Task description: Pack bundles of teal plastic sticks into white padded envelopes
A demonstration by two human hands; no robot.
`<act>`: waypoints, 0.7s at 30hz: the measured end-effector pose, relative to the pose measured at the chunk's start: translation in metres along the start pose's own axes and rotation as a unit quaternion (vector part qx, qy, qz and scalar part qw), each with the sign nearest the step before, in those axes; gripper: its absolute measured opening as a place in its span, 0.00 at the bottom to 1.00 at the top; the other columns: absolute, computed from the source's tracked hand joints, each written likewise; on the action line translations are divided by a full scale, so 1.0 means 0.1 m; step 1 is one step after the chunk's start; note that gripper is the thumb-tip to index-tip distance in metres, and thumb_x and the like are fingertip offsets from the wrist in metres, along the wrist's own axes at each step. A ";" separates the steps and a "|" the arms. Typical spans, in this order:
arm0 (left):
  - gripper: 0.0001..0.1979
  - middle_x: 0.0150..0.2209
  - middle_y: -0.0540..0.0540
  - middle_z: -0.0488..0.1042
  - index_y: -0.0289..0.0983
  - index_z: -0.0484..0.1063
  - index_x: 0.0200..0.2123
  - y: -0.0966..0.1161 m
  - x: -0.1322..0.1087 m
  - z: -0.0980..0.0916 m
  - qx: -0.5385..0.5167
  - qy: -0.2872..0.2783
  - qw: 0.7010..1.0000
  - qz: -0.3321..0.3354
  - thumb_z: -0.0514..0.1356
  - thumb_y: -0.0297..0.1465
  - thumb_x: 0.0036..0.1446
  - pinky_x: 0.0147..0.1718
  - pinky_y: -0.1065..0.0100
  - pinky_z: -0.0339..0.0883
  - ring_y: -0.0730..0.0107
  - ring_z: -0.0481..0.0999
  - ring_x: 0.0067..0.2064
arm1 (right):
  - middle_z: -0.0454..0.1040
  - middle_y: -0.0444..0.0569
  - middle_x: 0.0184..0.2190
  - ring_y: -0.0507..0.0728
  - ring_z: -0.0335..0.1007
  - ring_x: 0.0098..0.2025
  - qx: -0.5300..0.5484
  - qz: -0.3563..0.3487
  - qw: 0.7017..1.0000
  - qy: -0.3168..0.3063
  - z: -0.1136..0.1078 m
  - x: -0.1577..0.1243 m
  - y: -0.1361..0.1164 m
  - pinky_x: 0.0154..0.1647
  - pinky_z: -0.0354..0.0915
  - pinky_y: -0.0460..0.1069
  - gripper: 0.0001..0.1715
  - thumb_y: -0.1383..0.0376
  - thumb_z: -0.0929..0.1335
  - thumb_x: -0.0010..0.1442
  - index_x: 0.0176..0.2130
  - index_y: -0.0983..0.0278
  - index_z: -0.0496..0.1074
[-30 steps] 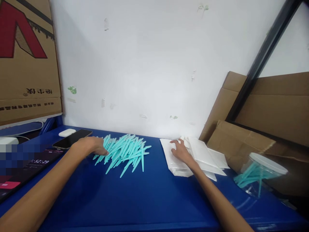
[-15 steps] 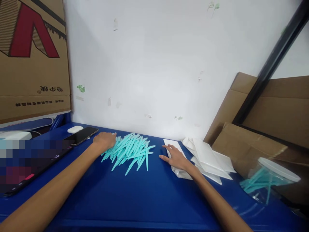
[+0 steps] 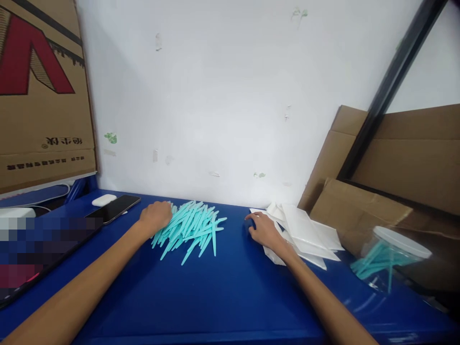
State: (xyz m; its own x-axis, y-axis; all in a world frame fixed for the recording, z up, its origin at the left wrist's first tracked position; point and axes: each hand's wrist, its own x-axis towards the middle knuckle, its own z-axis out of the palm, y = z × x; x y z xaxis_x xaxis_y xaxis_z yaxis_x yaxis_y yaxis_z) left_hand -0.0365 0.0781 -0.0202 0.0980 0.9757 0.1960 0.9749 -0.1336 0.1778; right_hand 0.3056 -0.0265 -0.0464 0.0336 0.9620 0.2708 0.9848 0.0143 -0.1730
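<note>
A loose heap of turquoise plastic sticks (image 3: 192,227) with tapered ends lies on the blue table (image 3: 201,297). My left hand (image 3: 156,216) rests against the heap's left edge, back upward. Its fingers bend down out of sight, so what they hold, if anything, is hidden. Over to the right, my right hand (image 3: 264,230) is open, with thumb and forefinger curved and a gap between them. Nothing shows in that gap. Beneath and beside this hand is a white paper packet (image 3: 275,258), partly covered by it.
More flat white packets (image 3: 305,230) lie right of my right hand. A clear tub (image 3: 386,261) with a white lid holds turquoise sticks near cardboard (image 3: 359,211). Far left are a phone (image 3: 117,208), a white case (image 3: 104,200), a dark tablet-like device (image 3: 50,266) and a large printed carton (image 3: 46,120).
My right hand's fingers have curled inward, and it has shifted slightly toward the packets. My left hand stays at the heap's edge. The whole view has turned a little.
</note>
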 end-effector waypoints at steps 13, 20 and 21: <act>0.40 0.43 0.24 0.76 0.27 0.77 0.41 0.01 -0.06 -0.09 0.045 -0.014 0.998 -0.031 0.32 0.46 0.63 0.38 0.53 0.66 0.42 0.77 0.43 | 0.74 0.48 0.41 0.58 0.66 0.49 0.072 -0.078 0.993 0.060 -0.03 -0.04 -0.22 0.52 0.57 0.51 0.20 0.73 0.61 0.56 0.43 0.59 0.75; 0.38 0.40 0.25 0.76 0.25 0.74 0.44 0.10 -0.13 -0.10 0.063 0.035 0.997 -0.026 0.33 0.45 0.64 0.36 0.55 0.66 0.41 0.76 0.42 | 0.75 0.46 0.41 0.57 0.67 0.46 0.086 -0.114 0.990 0.021 -0.05 -0.06 -0.24 0.49 0.58 0.49 0.25 0.77 0.61 0.52 0.44 0.58 0.76; 0.37 0.40 0.25 0.75 0.25 0.74 0.44 0.12 -0.14 -0.09 0.068 0.057 0.996 -0.014 0.33 0.45 0.64 0.37 0.54 0.65 0.40 0.75 0.43 | 0.75 0.46 0.41 0.57 0.67 0.46 0.089 -0.118 0.989 0.019 -0.04 -0.06 -0.25 0.49 0.58 0.49 0.25 0.77 0.61 0.52 0.43 0.58 0.76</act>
State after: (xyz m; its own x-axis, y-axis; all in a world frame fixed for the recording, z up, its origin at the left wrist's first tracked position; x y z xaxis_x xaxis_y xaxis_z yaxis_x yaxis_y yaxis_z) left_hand -0.0281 0.0612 -0.0122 0.0554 0.9514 0.3028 0.9958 -0.0748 0.0529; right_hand 0.2820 -0.0340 -0.0396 -0.1831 0.9154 0.3584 0.9208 0.2874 -0.2636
